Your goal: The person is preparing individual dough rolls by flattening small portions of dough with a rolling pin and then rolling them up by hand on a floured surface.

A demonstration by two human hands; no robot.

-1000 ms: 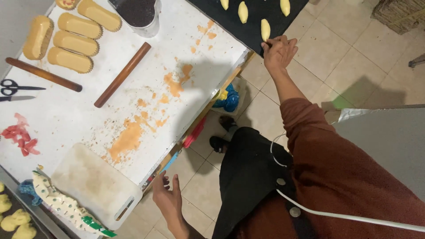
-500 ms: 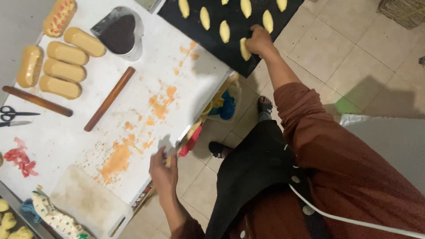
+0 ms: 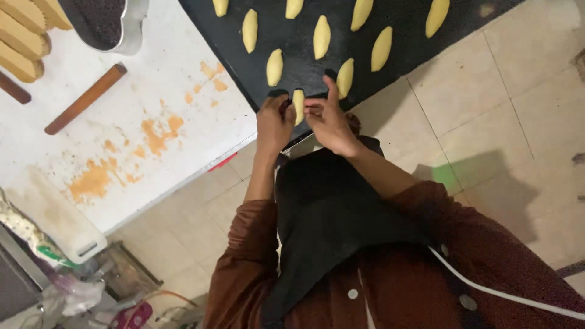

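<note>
White table (image 3: pixel 152 73) is filling the upper left of the view, its top smeared with orange stains (image 3: pixel 122 152) running from the middle toward the near edge. Black baking sheet (image 3: pixel 365 55) is sitting at the table's right end, its near corner sticking out over the tiled floor (image 3: pixel 506 140) just in front of the person. Person is wearing a brown button shirt (image 3: pixel 426 274) and a black apron (image 3: pixel 329 207), a white cord (image 3: pixel 506 293) crossing the shirt. On the sheet, yellow dough pieces (image 3: pixel 322 36) are lying in rows, apart from each other, all pointing roughly the same way. At the table's far left edge, a stack of tan bread sticks (image 3: pixel 24 36) is showing partly, cut by the frame, and next to it a metal heart-shaped pan (image 3: pixel 113 27) is holding something dark. Wooden rolling pin (image 3: pixel 85 99) is lying slantwise below the pan, a second dark one (image 3: pixel 13 88) barely showing at the left edge. White cutting board (image 3: pixel 58 219) is lying at the table's near left corner. Both hands are meeting at the sheet's near corner: left hand (image 3: pixel 274 125) and right hand (image 3: pixel 332 122) are each pinching one small dough piece (image 3: pixel 298 103) between fingertips, from either side. The piece is standing lengthwise right at the sheet's near edge, just beside the nearest piece in the row.
</note>
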